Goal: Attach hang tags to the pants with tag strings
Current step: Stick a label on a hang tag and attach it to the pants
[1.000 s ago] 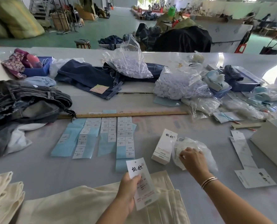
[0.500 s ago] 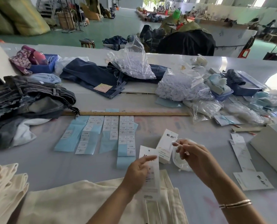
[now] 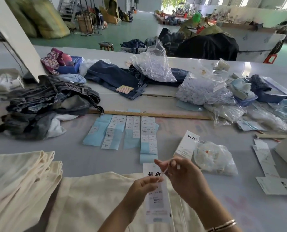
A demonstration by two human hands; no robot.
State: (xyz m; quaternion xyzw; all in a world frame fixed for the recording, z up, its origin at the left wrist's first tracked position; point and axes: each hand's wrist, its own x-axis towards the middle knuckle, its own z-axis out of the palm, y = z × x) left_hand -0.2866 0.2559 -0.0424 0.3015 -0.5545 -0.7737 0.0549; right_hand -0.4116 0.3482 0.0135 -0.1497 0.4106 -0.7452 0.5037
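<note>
I am pinching the long white paper hang tag (image 3: 156, 195), light and bendy, near its top with my left hand (image 3: 143, 185), above the soft cream pants (image 3: 89, 198); my right hand (image 3: 181, 174) is pinching the thin, limp cream tag string (image 3: 166, 168) just above.

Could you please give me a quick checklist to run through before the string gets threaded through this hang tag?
1. Left hand holds the hang tag: ok.
2. Right hand pinches the tag string: ok.
3. String end at the tag's hole: cannot tell, hole hidden.
4. Cream pants lie flat under the hands: ok.
5. Spare strings in the bag nearby: ok.
</note>
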